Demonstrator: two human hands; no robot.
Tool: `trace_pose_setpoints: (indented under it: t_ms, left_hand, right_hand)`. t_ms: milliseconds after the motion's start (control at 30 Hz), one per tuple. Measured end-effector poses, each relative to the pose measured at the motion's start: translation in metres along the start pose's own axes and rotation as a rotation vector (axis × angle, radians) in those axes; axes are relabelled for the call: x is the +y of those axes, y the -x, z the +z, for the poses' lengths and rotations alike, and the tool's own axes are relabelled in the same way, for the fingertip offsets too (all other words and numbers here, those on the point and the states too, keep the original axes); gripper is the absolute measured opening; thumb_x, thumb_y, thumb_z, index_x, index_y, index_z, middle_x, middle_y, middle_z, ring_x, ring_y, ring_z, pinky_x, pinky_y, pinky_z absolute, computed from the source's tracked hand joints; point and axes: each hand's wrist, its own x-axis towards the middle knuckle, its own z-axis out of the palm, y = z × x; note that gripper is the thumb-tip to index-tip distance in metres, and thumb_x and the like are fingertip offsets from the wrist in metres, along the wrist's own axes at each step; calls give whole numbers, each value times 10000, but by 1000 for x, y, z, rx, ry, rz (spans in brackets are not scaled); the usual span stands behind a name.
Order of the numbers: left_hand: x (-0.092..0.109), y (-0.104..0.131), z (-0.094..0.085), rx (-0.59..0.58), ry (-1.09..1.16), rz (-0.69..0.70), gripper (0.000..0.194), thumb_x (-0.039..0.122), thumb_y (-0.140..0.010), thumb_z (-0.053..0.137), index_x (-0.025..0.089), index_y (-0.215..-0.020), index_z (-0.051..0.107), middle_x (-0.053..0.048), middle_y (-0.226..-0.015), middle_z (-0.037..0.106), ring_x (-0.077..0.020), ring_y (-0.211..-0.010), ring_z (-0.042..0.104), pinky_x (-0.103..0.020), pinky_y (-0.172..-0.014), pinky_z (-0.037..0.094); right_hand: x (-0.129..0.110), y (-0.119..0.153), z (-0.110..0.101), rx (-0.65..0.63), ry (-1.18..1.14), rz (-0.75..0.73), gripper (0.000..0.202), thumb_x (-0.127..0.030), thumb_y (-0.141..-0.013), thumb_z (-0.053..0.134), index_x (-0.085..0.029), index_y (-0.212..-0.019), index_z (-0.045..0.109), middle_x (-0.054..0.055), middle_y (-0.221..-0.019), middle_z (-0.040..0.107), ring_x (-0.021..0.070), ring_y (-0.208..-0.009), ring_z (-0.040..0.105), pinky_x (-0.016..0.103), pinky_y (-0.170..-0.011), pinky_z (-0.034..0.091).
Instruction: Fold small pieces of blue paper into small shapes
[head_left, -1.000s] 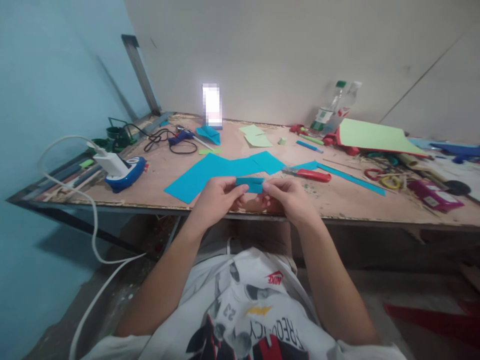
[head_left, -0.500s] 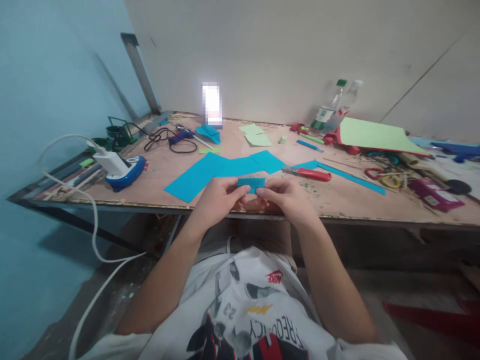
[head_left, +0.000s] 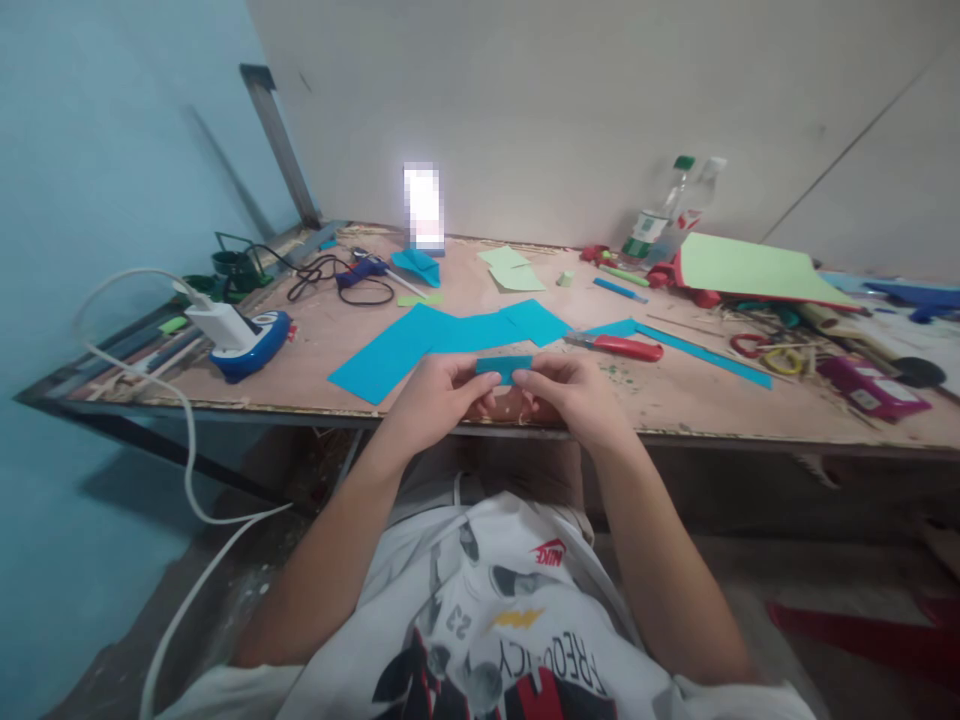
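A small piece of blue paper (head_left: 504, 366) spans the gap between my two hands, just above the table's front edge. My left hand (head_left: 448, 395) pinches its left end between thumb and fingers. The right end is pinched the same way by my right hand (head_left: 564, 395). Both thumbs press on the near side of the paper; some fingertips are hidden behind it. Beyond the hands lie larger blue paper sheets (head_left: 390, 352). A red utility knife (head_left: 626, 347) rests past my right hand, its blade pointing left.
Farther back are light green paper pieces (head_left: 517, 275), a glue gun (head_left: 364, 272) with its cord, and a bright phone (head_left: 424, 205). To the left stands a blue power strip (head_left: 262, 345). At right are scissors (head_left: 780, 360), a purple box (head_left: 874, 388) and plastic bottles (head_left: 652, 220).
Both hands keep their pinch on the small blue paper, which looks slightly flatter between the thumbs. Its lower edge sits a little higher; everything else stays put.
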Motion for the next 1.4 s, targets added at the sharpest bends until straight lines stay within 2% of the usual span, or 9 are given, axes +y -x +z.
trace_pose_setpoints:
  t_ms: [300, 500, 633, 800, 967, 1400]
  left_hand:
    - [0, 0, 1, -36, 31, -28, 349, 465, -925, 702, 168, -741, 698, -54, -737, 756, -201, -693, 726, -284, -660, 568]
    - [9, 0, -1, -30, 80, -56, 389, 484, -929, 687, 159, -715, 685, -40, -717, 717, -162, -633, 695, -244, -598, 523]
    - [11, 0, 0, -18, 80, -41, 352, 441, -921, 689, 164, -704, 678, -27, -707, 698, -148, -624, 679, -231, -592, 513]
    - [9, 2, 0, -9, 60, -17, 350, 428, -928, 680, 171, -691, 668, -31, -706, 694, -166, -649, 690, -246, -612, 529]
    - [7, 1, -1, -21, 52, -5, 363, 488, -929, 706, 173, -751, 685, -35, -747, 718, -166, -669, 677, -247, -608, 531]
    - [7, -1, 2, 10, 57, -4, 370, 480, -931, 696, 182, -717, 651, -37, -739, 729, -174, -687, 679, -265, -648, 555]
  right_hand:
    - [1, -1, 0, 45, 37, -32, 377, -470, -820, 806, -166, -629, 689, 14, -575, 628, 126, -517, 526, 254, -488, 384]
    - [-1, 1, 0, 139, 44, -79, 375, -464, -830, 787, -173, -608, 707, 29, -588, 635, 148, -567, 566, 275, -553, 435]
    - [-1, 1, 0, 154, 45, -91, 350, -432, -820, 790, -176, -597, 708, 32, -598, 650, 150, -575, 574, 280, -575, 442]
    - [-1, 1, 0, 155, 54, -88, 344, -425, -819, 793, -185, -586, 711, 33, -578, 647, 157, -568, 570, 280, -553, 435]
    - [-1, 0, 0, 126, 49, -93, 366, -457, -828, 794, -190, -595, 704, 34, -610, 670, 163, -590, 598, 287, -585, 473]
    - [1, 1, -1, 72, 43, -79, 350, -470, -835, 806, -179, -649, 753, 45, -621, 706, 169, -592, 637, 277, -578, 491]
